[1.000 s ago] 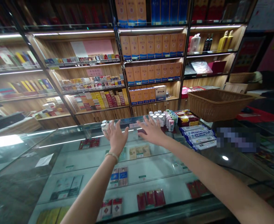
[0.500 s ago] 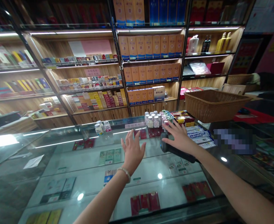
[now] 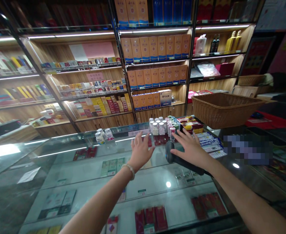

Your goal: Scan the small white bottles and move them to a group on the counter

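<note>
On the far left of the glass counter (image 3: 76, 174), a white paper (image 3: 29, 175) lies tilted. Next come some red packs (image 3: 84, 153), which I see through the glass. A bit farther right, a few little jars (image 3: 104, 136) with pale lids stand close together near the back edge. Green packs (image 3: 112, 165) show through the glass too.

Then comes my left hand (image 3: 141, 149), with a string of pale beads (image 3: 129, 169) around my wrist. Its fingers are spread apart and hold nothing. I cannot tell if they touch the glass.

Just past those fingers, a big bunch of little jars (image 3: 160, 126) stands near the back. In front of the bunch is a black scanner (image 3: 169, 152), lying at a slant with its handle partly under my right hand (image 3: 191, 148). My right fingers are stretched out and not curled around anything. My thumb is by the scanner's head, but I cannot tell if it touches.

Behind that hand are red and yellow packs (image 3: 190, 123). Just to its right lie blue and white packs (image 3: 209, 143). Last is a big brown basket (image 3: 222, 117).
</note>
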